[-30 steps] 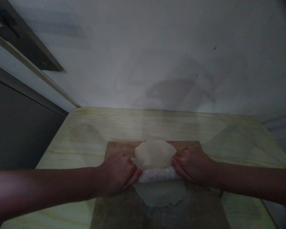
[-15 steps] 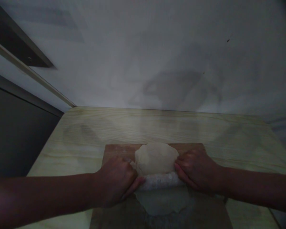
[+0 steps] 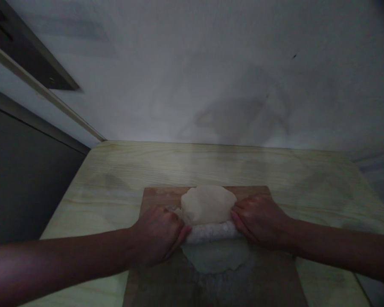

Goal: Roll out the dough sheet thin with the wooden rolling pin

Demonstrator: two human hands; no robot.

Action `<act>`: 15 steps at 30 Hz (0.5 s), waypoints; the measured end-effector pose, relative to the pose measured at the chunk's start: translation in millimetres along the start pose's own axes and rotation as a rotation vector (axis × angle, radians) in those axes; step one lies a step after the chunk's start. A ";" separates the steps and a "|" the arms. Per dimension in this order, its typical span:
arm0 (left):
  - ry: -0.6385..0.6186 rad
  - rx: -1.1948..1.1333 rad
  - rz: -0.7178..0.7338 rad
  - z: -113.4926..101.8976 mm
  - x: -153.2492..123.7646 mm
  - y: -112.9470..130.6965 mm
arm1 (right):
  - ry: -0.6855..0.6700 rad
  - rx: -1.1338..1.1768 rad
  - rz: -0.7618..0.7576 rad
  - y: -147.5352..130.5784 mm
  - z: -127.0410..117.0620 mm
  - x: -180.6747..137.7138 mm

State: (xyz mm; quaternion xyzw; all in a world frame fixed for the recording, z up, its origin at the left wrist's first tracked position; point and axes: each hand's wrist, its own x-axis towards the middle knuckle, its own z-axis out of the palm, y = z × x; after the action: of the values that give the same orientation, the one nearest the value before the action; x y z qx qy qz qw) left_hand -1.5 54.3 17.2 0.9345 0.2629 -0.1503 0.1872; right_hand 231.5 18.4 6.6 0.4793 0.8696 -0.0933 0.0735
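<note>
A flat, roundish sheet of pale dough [image 3: 208, 204] lies on a brown wooden board [image 3: 160, 281]. Across its middle runs a whitish, flour-dusted rolling pin [image 3: 214, 232], with dough visible both beyond and in front of it. My left hand [image 3: 163, 232] is closed round the pin's left end. Round the right end my right hand [image 3: 259, 219] is closed in the same way. Both ends of the pin are hidden in my fists. A small lump of dough or flour shows beside my left knuckles.
The board rests on a light wood-grain table [image 3: 147, 164]. A pale wall [image 3: 185, 85] rises straight behind the table's far edge. To the left stands a dark grey panel [image 3: 25, 179]. White flour [image 3: 220, 285] dusts the near part of the board.
Both hands and the rolling pin have shifted slightly away from me over the dough. The whole view has also moved a little.
</note>
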 end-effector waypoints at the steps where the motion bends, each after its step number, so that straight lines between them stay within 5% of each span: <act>1: 0.013 0.009 -0.008 1.0 -0.7 1.0 | 0.020 -0.011 0.002 -0.6 0.3 -0.8; 9: 0.087 0.122 -0.053 7.2 -3.0 8.4 | 0.168 -0.082 -0.027 -2.6 0.8 -5.0; 15: 0.304 0.277 -0.031 17.8 -10.3 12.1 | 0.306 -0.134 -0.071 -4.5 3.5 -8.8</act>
State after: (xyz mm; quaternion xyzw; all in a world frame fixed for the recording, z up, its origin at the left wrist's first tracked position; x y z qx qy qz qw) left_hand -6.5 32.6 8.6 0.9591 0.2791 -0.0451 0.0128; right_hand 232.5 8.1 5.5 0.4510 0.8913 0.0365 -0.0311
